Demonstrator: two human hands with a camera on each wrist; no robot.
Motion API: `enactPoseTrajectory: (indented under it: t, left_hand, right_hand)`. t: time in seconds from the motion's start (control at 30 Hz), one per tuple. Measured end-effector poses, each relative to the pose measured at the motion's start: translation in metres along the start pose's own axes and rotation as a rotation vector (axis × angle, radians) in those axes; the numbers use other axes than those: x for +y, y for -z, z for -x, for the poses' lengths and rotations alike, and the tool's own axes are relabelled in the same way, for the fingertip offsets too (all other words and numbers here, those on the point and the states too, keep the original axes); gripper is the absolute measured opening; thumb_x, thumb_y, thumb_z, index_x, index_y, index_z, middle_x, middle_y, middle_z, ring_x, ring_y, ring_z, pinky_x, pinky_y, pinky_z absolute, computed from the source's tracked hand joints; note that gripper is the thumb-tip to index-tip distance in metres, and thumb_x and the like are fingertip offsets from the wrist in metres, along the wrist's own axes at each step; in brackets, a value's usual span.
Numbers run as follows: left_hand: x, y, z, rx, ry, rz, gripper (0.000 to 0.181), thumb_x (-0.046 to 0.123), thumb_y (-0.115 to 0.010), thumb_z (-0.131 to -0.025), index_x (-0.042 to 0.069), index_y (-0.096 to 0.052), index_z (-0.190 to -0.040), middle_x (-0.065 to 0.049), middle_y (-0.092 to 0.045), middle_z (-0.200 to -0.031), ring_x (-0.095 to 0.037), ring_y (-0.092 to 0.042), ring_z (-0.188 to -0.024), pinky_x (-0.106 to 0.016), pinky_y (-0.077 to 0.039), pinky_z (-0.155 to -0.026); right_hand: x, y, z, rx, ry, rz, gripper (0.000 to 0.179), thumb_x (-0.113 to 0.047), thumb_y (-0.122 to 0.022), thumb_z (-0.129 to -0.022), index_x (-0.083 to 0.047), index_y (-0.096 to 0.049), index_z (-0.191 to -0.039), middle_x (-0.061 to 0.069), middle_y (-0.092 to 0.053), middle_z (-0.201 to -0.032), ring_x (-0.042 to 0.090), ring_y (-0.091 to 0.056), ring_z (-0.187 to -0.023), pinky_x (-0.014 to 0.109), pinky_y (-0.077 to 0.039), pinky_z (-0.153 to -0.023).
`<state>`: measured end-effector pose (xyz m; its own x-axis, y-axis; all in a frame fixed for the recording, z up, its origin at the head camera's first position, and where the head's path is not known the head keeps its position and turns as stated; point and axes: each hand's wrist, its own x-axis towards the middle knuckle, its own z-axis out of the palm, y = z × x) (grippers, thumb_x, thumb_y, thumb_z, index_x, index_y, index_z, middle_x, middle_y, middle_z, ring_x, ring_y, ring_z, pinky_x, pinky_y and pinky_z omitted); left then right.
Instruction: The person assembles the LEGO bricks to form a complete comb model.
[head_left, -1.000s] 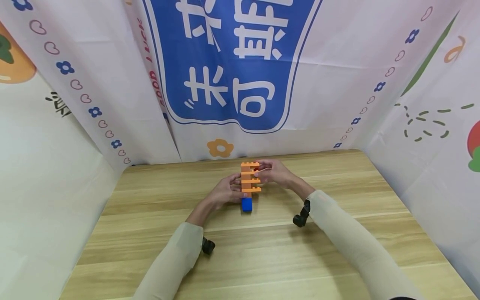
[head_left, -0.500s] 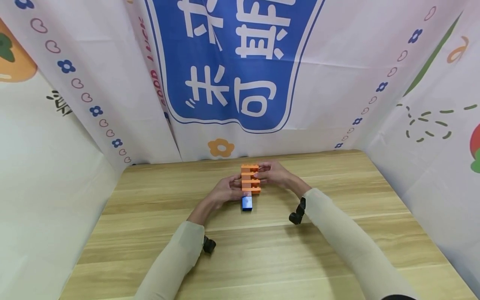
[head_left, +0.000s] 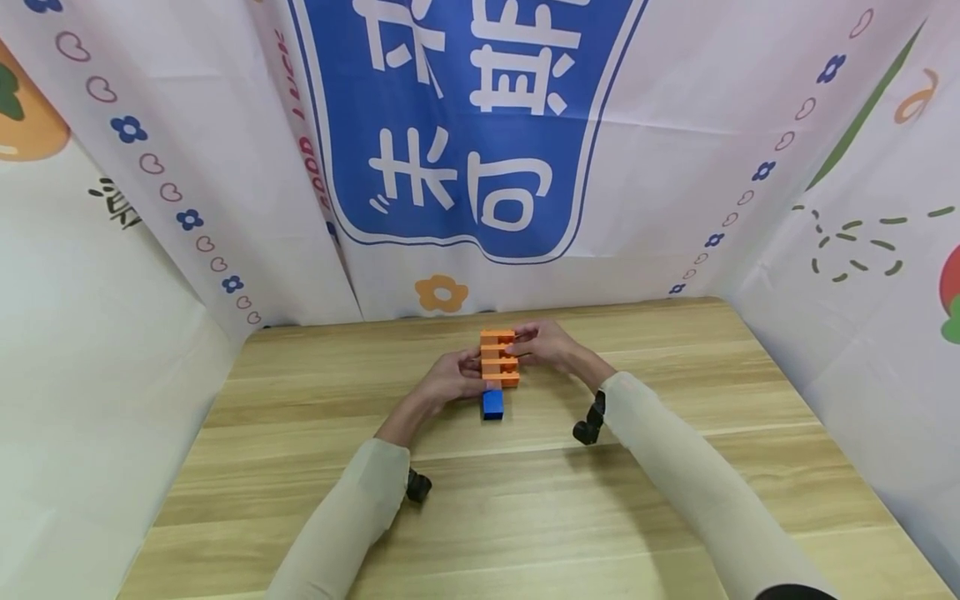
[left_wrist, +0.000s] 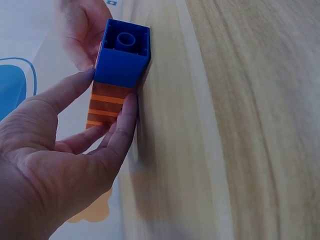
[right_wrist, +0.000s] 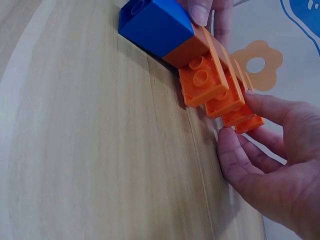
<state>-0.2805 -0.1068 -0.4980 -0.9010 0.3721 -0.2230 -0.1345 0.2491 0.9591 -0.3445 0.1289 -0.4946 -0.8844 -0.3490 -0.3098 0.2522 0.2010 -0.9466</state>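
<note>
A column of orange toy building bricks (head_left: 491, 367) (right_wrist: 202, 85) ends in a blue brick (head_left: 492, 406) (left_wrist: 119, 67) on the side nearer me. Several orange pieces jut out to the right like comb teeth. The blue brick's hollow underside faces the left wrist camera, so the column lies tipped over, low at the table; whether it touches the wood I cannot tell. My left hand (head_left: 444, 382) (left_wrist: 65, 145) pinches it between thumb and fingers near the blue-orange joint. With thumb and fingertips, my right hand (head_left: 551, 346) (right_wrist: 290, 150) holds the far orange pieces from the right.
The wood-grain table (head_left: 480, 508) spreads out around both hands. Close behind the bricks rises a printed white cloth wall (head_left: 600, 287), with more cloth at left and right. A black wrist camera (head_left: 588, 430) hangs beneath the right sleeve.
The brick column has tipped further back; its upper studs show less and the orange faces more. My right forearm has shifted slightly left. Both hands keep their hold.
</note>
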Motion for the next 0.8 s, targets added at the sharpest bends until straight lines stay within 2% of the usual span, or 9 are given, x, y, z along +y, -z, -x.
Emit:
enactPoseTrajectory:
  t: [0.13, 0.43, 0.57, 0.8]
  left_hand:
    - [0.0013, 0.0006, 0.0003, 0.003, 0.01, -0.016, 0.068, 0.004, -0.083, -0.092, 0.007, -0.054, -0.153, -0.017, -0.069, -0.129, -0.026, -0.067, -0.112, -0.033, -0.06, -0.093]
    - [0.0019, 0.0021, 0.0015, 0.008, 0.015, -0.032, 0.067, 0.008, -0.086, -0.09, 0.005, -0.056, -0.15, -0.019, -0.067, -0.128, -0.027, -0.067, -0.109, -0.033, -0.06, -0.092]
    - [0.0024, 0.0029, 0.0008, 0.008, 0.02, -0.035, 0.068, 0.006, -0.084, -0.091, 0.006, -0.055, -0.152, -0.02, -0.067, -0.13, -0.028, -0.066, -0.111, -0.036, -0.06, -0.095]
    - [0.0034, 0.0001, 0.0032, 0.026, 0.019, -0.067, 0.061, 0.008, -0.084, -0.091, 0.003, -0.059, -0.147, -0.02, -0.068, -0.13, -0.029, -0.067, -0.114, -0.039, -0.058, -0.1]
  right_hand:
    - [-0.001, -0.0011, -0.0002, 0.018, -0.002, 0.015, 0.059, 0.0, -0.078, -0.095, 0.004, -0.055, -0.149, 0.022, -0.065, -0.132, 0.023, -0.072, -0.104, 0.038, -0.06, -0.095]
    - [-0.0021, -0.0049, -0.0001, 0.066, -0.001, 0.078, 0.053, -0.002, -0.081, -0.093, 0.002, -0.062, -0.143, 0.02, -0.07, -0.126, 0.021, -0.073, -0.099, 0.036, -0.062, -0.09]
    - [-0.0003, -0.006, -0.001, 0.081, 0.014, 0.103, 0.049, -0.003, -0.081, -0.093, 0.003, -0.065, -0.139, 0.02, -0.071, -0.123, 0.019, -0.074, -0.095, 0.037, -0.062, -0.089]
    - [0.0018, -0.0079, 0.0041, 0.101, 0.035, 0.146, 0.046, -0.002, -0.081, -0.093, 0.002, -0.067, -0.137, 0.019, -0.072, -0.119, 0.02, -0.074, -0.096, 0.035, -0.063, -0.087]
